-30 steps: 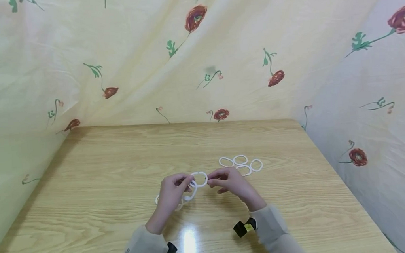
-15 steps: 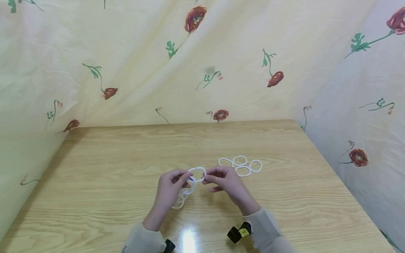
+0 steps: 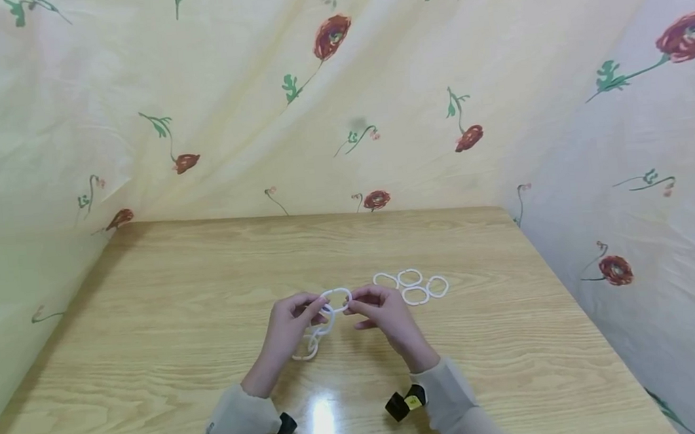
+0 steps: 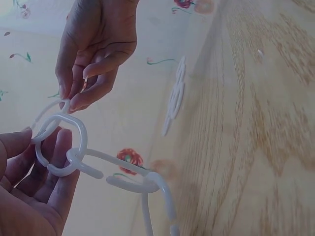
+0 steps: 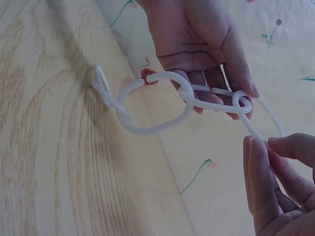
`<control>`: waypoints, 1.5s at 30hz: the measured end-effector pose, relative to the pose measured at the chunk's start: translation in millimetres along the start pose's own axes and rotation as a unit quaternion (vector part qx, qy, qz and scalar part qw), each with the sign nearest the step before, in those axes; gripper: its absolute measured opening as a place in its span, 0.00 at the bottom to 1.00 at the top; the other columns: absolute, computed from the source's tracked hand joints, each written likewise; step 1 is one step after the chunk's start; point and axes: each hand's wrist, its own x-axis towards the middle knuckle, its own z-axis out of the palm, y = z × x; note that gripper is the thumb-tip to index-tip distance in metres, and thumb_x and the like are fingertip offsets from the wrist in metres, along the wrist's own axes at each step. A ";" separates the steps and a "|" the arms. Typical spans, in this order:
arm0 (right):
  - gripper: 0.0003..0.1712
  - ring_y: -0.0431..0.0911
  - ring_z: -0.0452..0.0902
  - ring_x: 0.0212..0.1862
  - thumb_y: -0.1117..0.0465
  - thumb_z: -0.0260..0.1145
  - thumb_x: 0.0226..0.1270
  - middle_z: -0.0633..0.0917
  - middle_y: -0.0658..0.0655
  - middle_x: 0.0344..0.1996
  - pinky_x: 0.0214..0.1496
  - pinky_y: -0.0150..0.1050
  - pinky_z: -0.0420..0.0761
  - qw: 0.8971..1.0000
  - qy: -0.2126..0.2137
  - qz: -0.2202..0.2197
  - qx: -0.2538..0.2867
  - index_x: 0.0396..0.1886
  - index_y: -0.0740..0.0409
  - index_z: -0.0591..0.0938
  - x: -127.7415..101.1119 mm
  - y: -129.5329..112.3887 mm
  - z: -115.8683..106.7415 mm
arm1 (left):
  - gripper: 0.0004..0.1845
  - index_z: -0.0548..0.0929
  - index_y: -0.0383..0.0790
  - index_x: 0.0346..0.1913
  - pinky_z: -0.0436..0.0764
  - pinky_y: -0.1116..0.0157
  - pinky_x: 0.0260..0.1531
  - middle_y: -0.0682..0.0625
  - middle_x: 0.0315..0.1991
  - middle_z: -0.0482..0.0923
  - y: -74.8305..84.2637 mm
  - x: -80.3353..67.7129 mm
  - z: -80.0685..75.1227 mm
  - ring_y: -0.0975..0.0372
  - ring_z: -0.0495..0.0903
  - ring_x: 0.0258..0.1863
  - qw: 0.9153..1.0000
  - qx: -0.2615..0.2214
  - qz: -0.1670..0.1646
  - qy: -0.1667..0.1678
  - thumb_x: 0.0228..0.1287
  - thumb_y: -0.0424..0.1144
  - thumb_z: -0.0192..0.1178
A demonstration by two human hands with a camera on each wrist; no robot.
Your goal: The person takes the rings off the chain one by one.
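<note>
A chain of white plastic rings [image 3: 313, 339] hangs from my left hand [image 3: 312, 308] down to the wooden table [image 3: 176, 292]. My left thumb and fingers hold its upper links [image 4: 59, 147]. My right hand [image 3: 360, 304] pinches the far side of the topmost ring [image 3: 337, 299] between thumb and fingertips [image 4: 66, 101]. In the right wrist view the chain [image 5: 157, 103] runs from the left hand [image 5: 197, 44] to the ring's end [image 5: 263, 123], just above the right hand's fingertips [image 5: 258, 162]. Both hands are raised a little above the table.
Several loose white rings [image 3: 413, 285] lie in a cluster on the table just right of my right hand; they also show in the left wrist view as loose rings [image 4: 176, 96]. Flowered cloth [image 3: 336, 75] walls in the table at the back and both sides.
Both hands have come slightly closer together and shifted a little left. The chain's lower end has been drawn in under the left hand.
</note>
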 end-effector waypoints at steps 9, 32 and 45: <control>0.16 0.38 0.84 0.36 0.67 0.66 0.63 0.86 0.47 0.31 0.34 0.34 0.87 1.000 0.004 -0.001 0.002 0.46 0.76 0.78 -0.2 1.4 0.8 | 0.10 0.83 0.24 0.41 0.87 0.70 0.35 0.39 0.35 0.84 -2.0 -0.3 -0.6 0.66 0.82 0.26 1.000 -0.004 -0.010 -0.002 0.67 0.31 0.58; 0.15 0.37 0.84 0.36 0.67 0.65 0.65 0.86 0.46 0.32 0.34 0.33 0.87 1.000 -0.010 -0.022 -0.009 0.46 0.76 0.78 -6.7 -8.9 -2.2 | 0.15 0.82 0.30 0.48 0.83 0.70 0.39 0.36 0.40 0.86 -11.8 -4.9 -0.9 0.68 0.82 0.35 0.993 0.040 0.010 -0.112 0.63 0.38 0.65; 0.14 0.38 0.84 0.37 0.70 0.64 0.64 0.86 0.49 0.33 0.34 0.34 0.87 1.000 0.025 -0.017 0.004 0.46 0.76 0.78 -7.6 -13.4 -4.2 | 0.16 0.82 0.34 0.49 0.83 0.65 0.43 0.42 0.38 0.87 -13.3 -3.7 -1.9 0.61 0.84 0.42 0.988 0.075 -0.011 -0.132 0.61 0.38 0.67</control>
